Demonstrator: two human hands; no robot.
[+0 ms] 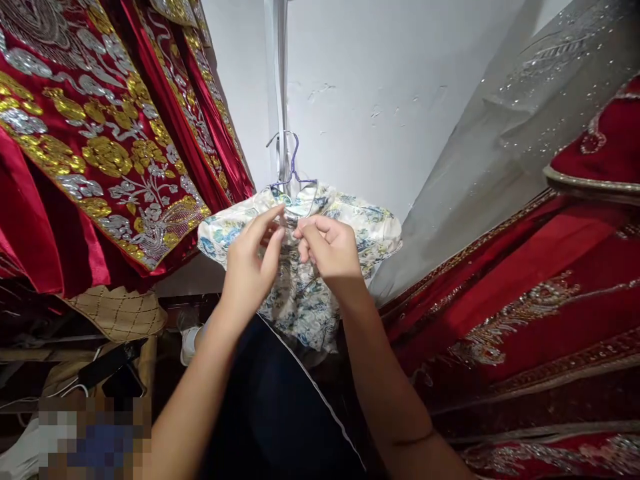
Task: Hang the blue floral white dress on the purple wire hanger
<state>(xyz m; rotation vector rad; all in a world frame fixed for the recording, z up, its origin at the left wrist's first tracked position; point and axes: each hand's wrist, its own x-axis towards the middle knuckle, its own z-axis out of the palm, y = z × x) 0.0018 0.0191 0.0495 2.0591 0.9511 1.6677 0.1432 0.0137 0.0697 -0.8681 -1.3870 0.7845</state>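
A white floral short-sleeved top (311, 323) with blue and yellow flowers hangs before me on a purple hanger (294, 167). Both my hands are at the front of its neckline. My left hand (253, 257) is curved, with a gap between the thumb and index fingertips near the collar; nothing visible sits between them. My right hand (330, 250) is closed in a pinch just right of the collar's middle. What its fingertips hold, if anything, is too small to make out. The hands partly hide the neckline and upper front of the top.
Red garments with gold and silver sequins (107, 157) hang on the left. More beaded red clothing (540, 293) and a sparkly sheer veil (480, 133) fill the right. A pale wall (370, 67) stands behind. Lower left are a black phone-like device (107, 363) and a tan quilted piece (120, 313).
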